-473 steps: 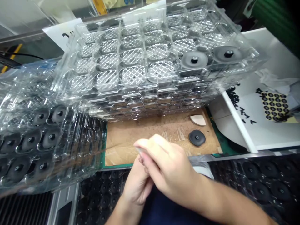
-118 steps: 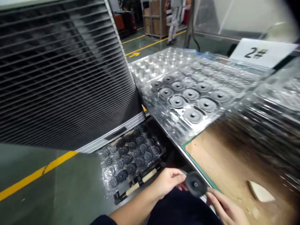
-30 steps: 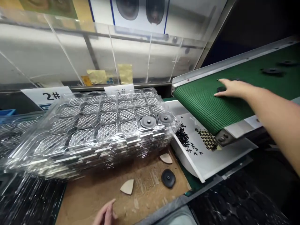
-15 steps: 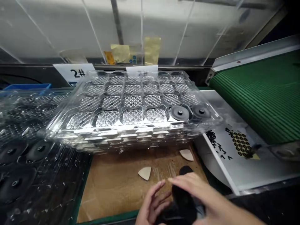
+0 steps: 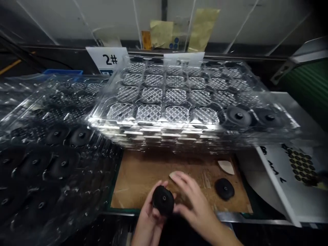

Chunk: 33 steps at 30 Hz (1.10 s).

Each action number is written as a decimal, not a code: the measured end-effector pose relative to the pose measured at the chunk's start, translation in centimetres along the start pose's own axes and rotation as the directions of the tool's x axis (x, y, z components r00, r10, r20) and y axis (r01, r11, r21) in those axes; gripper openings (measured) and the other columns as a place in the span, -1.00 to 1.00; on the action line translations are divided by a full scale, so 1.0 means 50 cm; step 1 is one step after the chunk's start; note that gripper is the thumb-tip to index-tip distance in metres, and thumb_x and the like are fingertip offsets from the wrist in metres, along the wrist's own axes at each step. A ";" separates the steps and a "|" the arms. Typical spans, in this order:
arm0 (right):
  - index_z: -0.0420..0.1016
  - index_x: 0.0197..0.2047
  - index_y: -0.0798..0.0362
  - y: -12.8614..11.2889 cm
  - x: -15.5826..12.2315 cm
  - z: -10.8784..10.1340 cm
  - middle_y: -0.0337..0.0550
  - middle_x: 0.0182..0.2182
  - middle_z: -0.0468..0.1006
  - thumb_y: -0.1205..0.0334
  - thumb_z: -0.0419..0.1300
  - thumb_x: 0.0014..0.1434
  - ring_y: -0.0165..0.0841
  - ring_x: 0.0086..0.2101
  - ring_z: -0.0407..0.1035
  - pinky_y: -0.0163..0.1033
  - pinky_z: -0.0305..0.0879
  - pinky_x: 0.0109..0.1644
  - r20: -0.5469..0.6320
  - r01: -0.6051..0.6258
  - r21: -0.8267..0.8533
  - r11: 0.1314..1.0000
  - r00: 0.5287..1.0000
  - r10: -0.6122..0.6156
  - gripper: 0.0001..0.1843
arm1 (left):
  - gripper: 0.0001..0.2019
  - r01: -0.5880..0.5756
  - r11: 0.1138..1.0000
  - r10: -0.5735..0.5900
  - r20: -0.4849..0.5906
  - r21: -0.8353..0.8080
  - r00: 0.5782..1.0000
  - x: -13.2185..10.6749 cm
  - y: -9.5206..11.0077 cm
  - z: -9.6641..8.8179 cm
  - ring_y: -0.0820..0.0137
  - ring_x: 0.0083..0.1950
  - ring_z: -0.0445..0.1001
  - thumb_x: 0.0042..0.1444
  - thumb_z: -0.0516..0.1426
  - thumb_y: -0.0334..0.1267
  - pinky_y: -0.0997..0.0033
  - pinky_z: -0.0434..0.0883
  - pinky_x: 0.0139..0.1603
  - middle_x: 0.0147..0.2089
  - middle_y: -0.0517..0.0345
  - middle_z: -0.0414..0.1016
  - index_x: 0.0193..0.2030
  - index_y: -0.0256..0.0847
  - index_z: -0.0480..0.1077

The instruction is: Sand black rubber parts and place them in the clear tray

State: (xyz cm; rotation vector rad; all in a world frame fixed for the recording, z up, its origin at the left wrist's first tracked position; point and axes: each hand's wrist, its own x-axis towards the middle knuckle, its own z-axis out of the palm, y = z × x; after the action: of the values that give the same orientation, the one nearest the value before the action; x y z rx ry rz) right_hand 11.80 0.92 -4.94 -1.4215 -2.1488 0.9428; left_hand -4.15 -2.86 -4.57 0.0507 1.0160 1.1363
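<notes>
My left hand (image 5: 151,213) is closed around a round black disc-shaped part (image 5: 163,201) with a small raised ring at its centre, held above the front of a brown board. My right hand (image 5: 193,201) reaches in from the right with its fingers apart. Its thumb is close to the disc's right edge; whether they touch I cannot tell. Its fingertips are over a small beige rounded-triangle piece (image 5: 172,175), mostly hidden under them. A similar beige piece (image 5: 226,167) and a second black disc part (image 5: 224,189) lie on the board (image 5: 138,181) to the right.
Stacked clear plastic trays (image 5: 176,114) stand behind the board, with two dark discs in the top one's front right pockets. More trays with black discs (image 5: 34,162) fill the left. At right, a white surface (image 5: 302,201) holds small black bits and round stickers; a green conveyor belt (image 5: 312,89) lies beyond.
The view has shifted, so the scene sits further right. The black disc part is now plainly in my left hand. My right hand has moved over the nearer beige piece, uncovering the other disc.
</notes>
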 end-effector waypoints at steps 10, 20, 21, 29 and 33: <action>0.48 -0.03 0.06 0.085 0.065 0.069 0.12 -0.07 0.40 0.29 0.00 0.22 -0.07 -0.11 0.36 0.06 0.35 -0.06 -0.078 -0.110 -0.117 0.987 0.992 0.101 -0.68 | -0.47 -0.062 0.983 0.073 0.054 -0.174 0.996 -0.022 0.064 0.011 0.10 0.06 0.47 -0.19 0.30 -0.03 0.17 0.38 0.08 0.09 0.07 0.47 0.01 0.02 0.42; 0.49 -0.13 -0.02 0.036 -0.017 0.073 -0.20 -0.28 0.60 0.20 0.08 0.22 -0.34 -0.28 0.48 -0.30 0.41 -0.21 0.025 -0.038 0.166 0.985 0.999 0.035 -0.79 | -0.53 -0.087 0.972 0.113 0.112 -0.219 0.987 -0.025 0.049 0.015 0.10 0.09 0.45 -0.07 0.26 -0.10 0.18 0.37 0.11 0.10 -0.03 0.48 0.05 -0.01 0.39; 0.50 -0.14 0.00 0.035 -0.021 0.070 -0.19 -0.29 0.61 0.21 0.08 0.22 -0.34 -0.28 0.49 -0.30 0.41 -0.21 0.018 -0.048 0.184 0.982 0.999 0.045 -0.80 | -0.52 -0.085 0.974 0.111 0.114 -0.211 0.987 -0.026 0.047 0.017 0.11 0.09 0.45 -0.06 0.26 -0.10 0.18 0.36 0.12 0.11 -0.04 0.48 0.06 -0.01 0.38; 0.38 -0.02 0.03 -0.083 0.015 -0.072 -0.14 -0.25 0.52 0.24 0.05 0.25 -0.39 -0.35 0.42 -0.35 0.35 -0.32 -0.220 0.030 0.347 0.937 0.974 0.051 -0.76 | -0.39 -0.052 0.996 0.057 0.070 -0.077 0.996 -0.038 0.031 0.061 0.14 0.09 0.44 -0.24 0.35 -0.10 0.25 0.35 0.12 0.04 -0.05 0.52 0.04 -0.13 0.42; 0.42 -0.11 0.08 -0.146 0.023 -0.116 -0.13 -0.31 0.50 0.40 0.03 0.21 -0.39 -0.32 0.40 -0.34 0.32 -0.25 -0.043 0.222 0.339 0.914 0.974 -0.221 -0.79 | -0.42 -0.007 1.000 0.008 0.049 -0.026 0.999 -0.047 0.018 0.071 0.19 0.02 0.47 -0.27 0.37 -0.10 0.33 0.42 0.00 -0.03 -0.01 0.55 -0.01 -0.10 0.46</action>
State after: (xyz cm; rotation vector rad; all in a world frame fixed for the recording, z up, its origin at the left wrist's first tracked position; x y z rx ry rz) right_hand 10.34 1.94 4.28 -0.9882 -1.9702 1.1543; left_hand -2.47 -2.68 -0.55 0.0616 0.9582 1.1494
